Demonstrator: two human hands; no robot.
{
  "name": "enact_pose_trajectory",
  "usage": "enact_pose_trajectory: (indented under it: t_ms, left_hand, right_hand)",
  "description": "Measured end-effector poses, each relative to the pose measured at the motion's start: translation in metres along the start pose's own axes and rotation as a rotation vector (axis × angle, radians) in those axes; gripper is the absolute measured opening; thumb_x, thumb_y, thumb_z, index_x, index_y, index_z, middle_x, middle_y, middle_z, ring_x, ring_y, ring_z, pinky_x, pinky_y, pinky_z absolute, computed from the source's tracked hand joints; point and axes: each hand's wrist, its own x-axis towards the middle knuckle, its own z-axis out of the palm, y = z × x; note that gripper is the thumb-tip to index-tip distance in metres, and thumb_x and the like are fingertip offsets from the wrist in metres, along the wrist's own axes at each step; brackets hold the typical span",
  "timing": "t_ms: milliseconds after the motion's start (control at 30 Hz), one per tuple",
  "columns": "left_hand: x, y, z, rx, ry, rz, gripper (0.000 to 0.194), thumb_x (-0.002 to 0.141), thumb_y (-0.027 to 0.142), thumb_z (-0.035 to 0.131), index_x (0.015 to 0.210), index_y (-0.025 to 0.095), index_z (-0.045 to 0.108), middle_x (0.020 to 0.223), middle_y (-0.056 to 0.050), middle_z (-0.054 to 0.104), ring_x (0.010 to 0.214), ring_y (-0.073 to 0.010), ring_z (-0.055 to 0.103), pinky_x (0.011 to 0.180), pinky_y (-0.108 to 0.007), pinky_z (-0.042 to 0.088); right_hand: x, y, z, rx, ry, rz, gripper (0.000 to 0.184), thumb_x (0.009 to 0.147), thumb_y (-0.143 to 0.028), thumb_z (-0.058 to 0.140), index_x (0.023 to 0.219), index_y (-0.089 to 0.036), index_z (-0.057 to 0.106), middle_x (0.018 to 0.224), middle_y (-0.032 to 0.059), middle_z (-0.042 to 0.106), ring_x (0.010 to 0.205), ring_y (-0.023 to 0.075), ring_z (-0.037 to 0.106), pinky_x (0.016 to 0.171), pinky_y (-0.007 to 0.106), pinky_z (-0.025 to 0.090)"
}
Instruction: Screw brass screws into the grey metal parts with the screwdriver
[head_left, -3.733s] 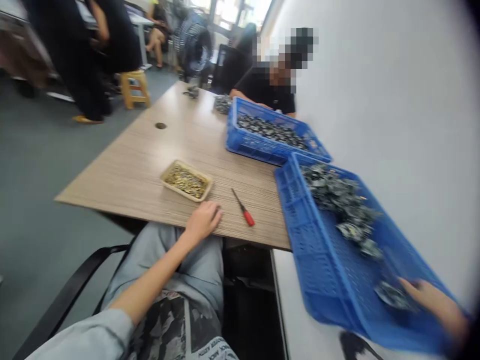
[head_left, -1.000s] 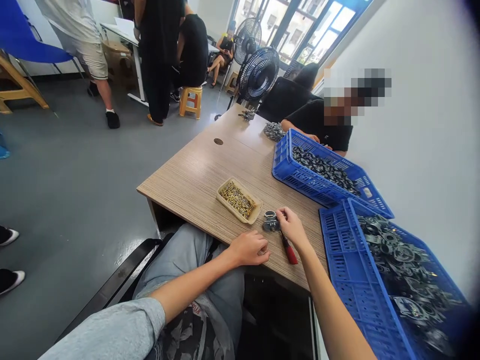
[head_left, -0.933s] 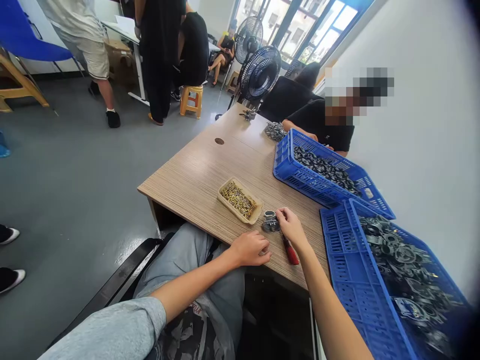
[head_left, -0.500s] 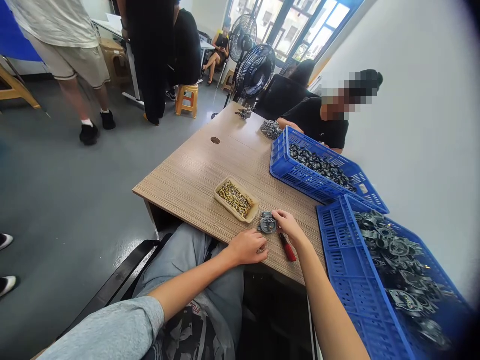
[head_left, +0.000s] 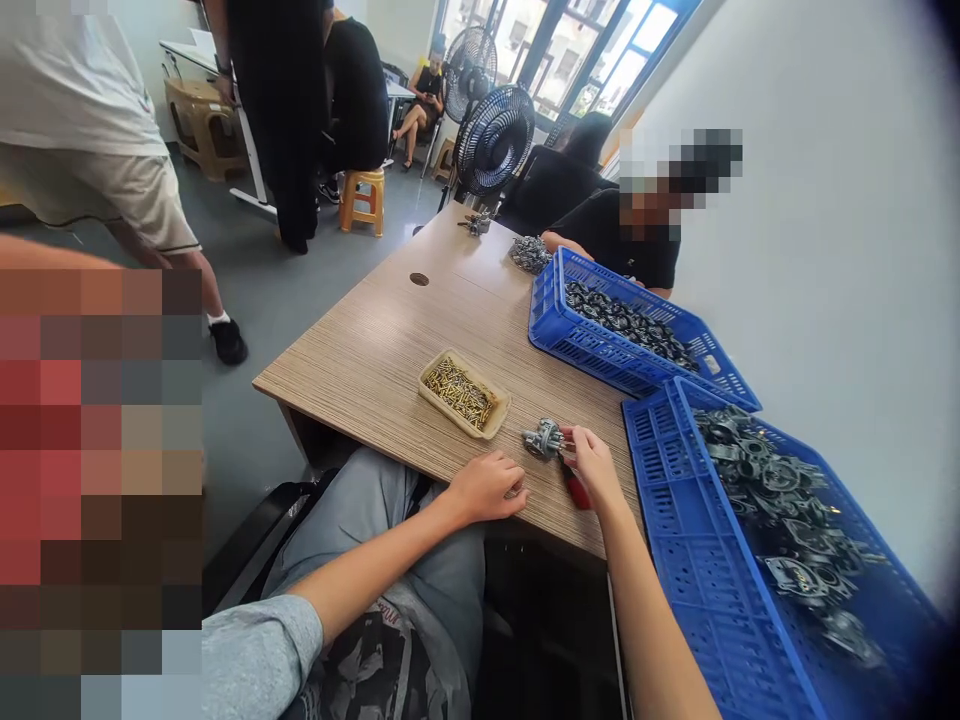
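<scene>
- Metal part (head_left: pixel 543 438) is gripped by the right hand (head_left: pixel 592 466) over the desk (head_left: pixel 360 335), near the tray (head_left: pixel 498 412) of screws (head_left: pixel 459 392).
- Left hand (head_left: pixel 487 488) is rested at the desk's edge, loosely curled; its contents cannot be told.

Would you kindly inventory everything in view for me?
Metal part: one, grey, in right hand
Screwdriver handle: one, red, beside right hand
Tray: one, cream, on table
Screws: many, mostly gold, in tray
Table: one, light brown, centre
Crates: two, blue, right
Crated parts: many, dark grey, in crates
Loose parts: several, grey, table's far end
Fans: two, black, by window
Stools: at least three, yellow to brown, background
People: several, mostly wearing black, around room
Left hand: one, at table edge
Right hand: one, at metal part
</scene>
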Motion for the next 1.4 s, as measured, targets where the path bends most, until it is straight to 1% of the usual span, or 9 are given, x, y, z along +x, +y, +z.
enact_pose_trajectory:
  t_ms: [233,467,567,667,800,900,1000,1100,1400]
  left_hand:
    - [0.001,-0.001,-0.001,0.01,0.0,0.002,0.018,0.094,0.036,0.06,0.085,0.02,0.061,0.091,-0.005,0.067,0.094,-0.0214,0.059,0.084,-0.033,0.049]
    - [-0.001,0.003,-0.006,-0.062,0.018,-0.009,0.014,0.094,0.034,0.06,0.093,0.02,0.062,0.095,-0.003,0.068,0.095,-0.0195,0.062,0.086,-0.03,0.05]
    - [0.001,0.006,-0.03,-0.139,0.038,0.016,0.016,0.095,0.032,0.06,0.106,0.021,0.062,0.105,-0.004,0.068,0.101,-0.0185,0.064,0.09,-0.027,0.05]
    - [0.012,-0.001,-0.073,-0.146,0.074,0.024,0.015,0.097,0.029,0.055,0.108,0.021,0.062,0.107,-0.004,0.067,0.101,-0.0178,0.064,0.092,-0.027,0.05]
    - [0.041,-0.038,-0.131,-0.003,0.037,-0.04,0.014,0.095,0.022,0.053,0.105,0.019,0.064,0.102,-0.004,0.068,0.097,-0.0187,0.064,0.088,-0.028,0.05]
    - [0.06,-0.068,-0.152,0.17,-0.092,-0.126,0.017,0.091,0.017,0.056,0.103,0.018,0.067,0.101,-0.005,0.069,0.096,-0.02,0.065,0.085,-0.028,0.05]
    - [0.069,-0.082,-0.153,0.289,-0.253,-0.16,0.02,0.087,0.015,0.061,0.104,0.02,0.07,0.106,-0.007,0.071,0.099,-0.0219,0.066,0.082,-0.027,0.05]
    - [0.072,-0.084,-0.144,0.374,-0.337,-0.188,0.023,0.083,0.015,0.066,0.105,0.022,0.071,0.109,-0.007,0.071,0.101,-0.0237,0.067,0.08,-0.027,0.05]
    - [0.073,-0.084,-0.132,0.449,-0.325,-0.188,0.018,0.087,0.015,0.061,0.1,0.021,0.072,0.108,-0.009,0.07,0.098,-0.0233,0.069,0.078,-0.026,0.05]
  right_hand:
    - [-0.01,0.007,0.011,-0.088,0.105,-0.12,0.052,0.088,-0.063,0.047,0.106,-0.017,0.064,0.106,0.0141,0.071,0.091,0.0252,0.066,0.078,0.036,0.052]
    - [-0.033,0.013,0.011,-0.212,0.401,-0.239,0.04,0.092,-0.048,0.044,0.11,-0.016,0.061,0.113,0.0178,0.061,0.107,0.03,0.055,0.099,0.046,0.04]
    - [-0.044,0.032,0.008,-0.332,0.49,-0.247,0.037,0.091,-0.043,0.046,0.109,-0.016,0.062,0.113,0.019,0.06,0.11,0.0341,0.052,0.101,0.049,0.036]
    - [-0.049,0.058,0.005,-0.414,0.53,-0.226,0.037,0.089,-0.04,0.047,0.11,-0.015,0.063,0.112,0.0194,0.06,0.108,0.0351,0.052,0.099,0.049,0.037]
    - [-0.048,0.085,0.0,-0.341,0.493,-0.214,0.038,0.083,-0.039,0.05,0.108,-0.015,0.063,0.106,0.0182,0.062,0.106,0.0345,0.053,0.099,0.048,0.039]
    - [-0.045,0.093,-0.002,-0.295,0.51,-0.194,0.037,0.083,-0.039,0.051,0.107,-0.015,0.063,0.104,0.0167,0.062,0.103,0.0322,0.054,0.097,0.046,0.04]
    - [-0.044,0.095,-0.002,-0.252,0.527,-0.178,0.035,0.083,-0.039,0.052,0.105,-0.015,0.064,0.104,0.0159,0.063,0.101,0.0306,0.055,0.096,0.045,0.041]
    - [-0.044,0.097,-0.002,-0.225,0.54,-0.17,0.033,0.083,-0.039,0.052,0.103,-0.015,0.064,0.105,0.016,0.063,0.102,0.0303,0.056,0.096,0.044,0.041]
    - [-0.044,0.098,-0.002,-0.193,0.544,-0.173,0.031,0.082,-0.037,0.052,0.101,-0.016,0.065,0.105,0.0157,0.064,0.103,0.0299,0.056,0.097,0.044,0.041]
